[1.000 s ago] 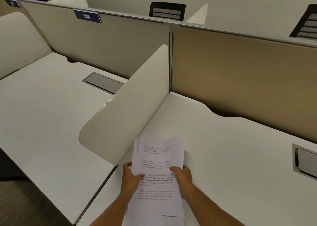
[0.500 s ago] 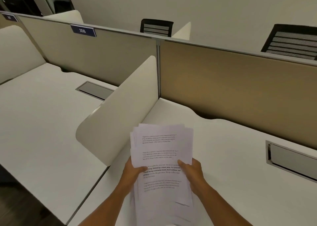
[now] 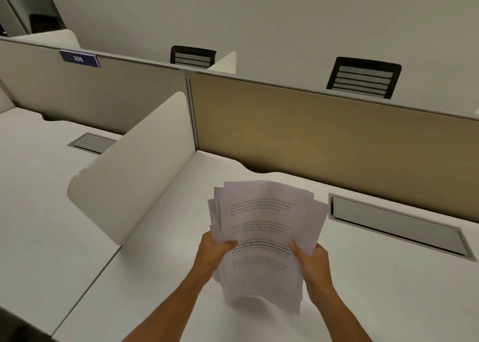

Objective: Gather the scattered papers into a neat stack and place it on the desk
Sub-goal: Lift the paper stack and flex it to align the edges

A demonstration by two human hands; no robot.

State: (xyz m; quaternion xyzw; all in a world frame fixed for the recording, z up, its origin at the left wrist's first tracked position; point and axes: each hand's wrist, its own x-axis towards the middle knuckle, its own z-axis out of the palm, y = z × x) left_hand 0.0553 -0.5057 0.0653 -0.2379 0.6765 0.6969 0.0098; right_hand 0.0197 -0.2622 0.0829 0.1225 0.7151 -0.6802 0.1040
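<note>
A loose stack of printed white papers (image 3: 264,219) is held above the white desk (image 3: 160,289), its sheets fanned out unevenly at the top and left edges. My left hand (image 3: 211,253) grips the stack's left side with the thumb on the top sheet. My right hand (image 3: 309,261) grips the right side the same way. The lower edge of the papers curls down toward the desk surface.
A white curved divider (image 3: 134,165) stands to the left of the desk. A tan partition (image 3: 324,139) runs along the back. A grey cable hatch (image 3: 396,225) is set into the desk at right. Another hatch (image 3: 92,142) lies in the neighbouring desk. Two black chair backs rise behind the partition.
Both hands have carried the papers up and to the right, away from the divider. The sheets have fanned out more at the top.
</note>
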